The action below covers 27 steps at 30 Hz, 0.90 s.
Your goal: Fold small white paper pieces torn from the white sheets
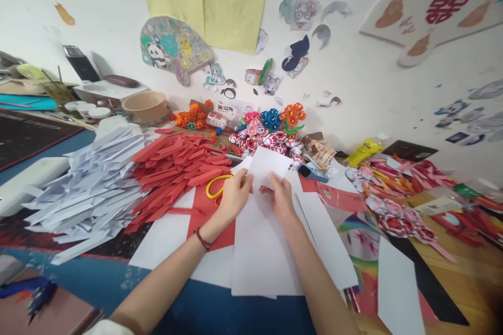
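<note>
Two bare hands are in my view, the left hand (236, 188) and the right hand (281, 193), both with fingers curled and pinching the white paper (271, 165) between them, its lower part spread over other white sheets (326, 238) on the blue table (88, 272). Just beside the left hand I see yellow-handled scissors (215, 187) on red paper (208, 212), with red strips (173, 167) and white strips (94, 183) heaped farther left.

Matt, smooth white paper sheet (263, 251); folded red paper strips (176, 162); glossy, clear plastic bottle (222, 121); grained wood tabletop (466, 267).
</note>
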{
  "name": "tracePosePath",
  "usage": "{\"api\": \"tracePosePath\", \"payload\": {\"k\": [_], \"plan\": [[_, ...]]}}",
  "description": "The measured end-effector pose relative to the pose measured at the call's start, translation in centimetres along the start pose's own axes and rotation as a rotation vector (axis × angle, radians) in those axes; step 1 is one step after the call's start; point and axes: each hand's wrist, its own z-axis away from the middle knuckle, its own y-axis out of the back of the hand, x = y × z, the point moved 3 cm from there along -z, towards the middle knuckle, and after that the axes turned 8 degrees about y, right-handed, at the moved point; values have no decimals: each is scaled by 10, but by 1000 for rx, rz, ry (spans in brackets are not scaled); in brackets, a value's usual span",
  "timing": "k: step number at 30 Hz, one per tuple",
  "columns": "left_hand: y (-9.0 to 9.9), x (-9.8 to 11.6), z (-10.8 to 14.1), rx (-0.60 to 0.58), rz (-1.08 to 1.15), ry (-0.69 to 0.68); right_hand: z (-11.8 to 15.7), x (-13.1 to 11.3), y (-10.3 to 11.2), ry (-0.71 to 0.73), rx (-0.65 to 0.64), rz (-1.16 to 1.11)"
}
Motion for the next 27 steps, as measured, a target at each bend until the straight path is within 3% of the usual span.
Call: {"api": "tracePosePath", "payload": {"k": [16, 27], "plan": [[-1, -1, -1, -3, -98, -28, 3, 2, 7, 11, 44, 35], [3, 6, 4, -17, -49, 31, 14, 0, -5, -6, 40, 75]]}}
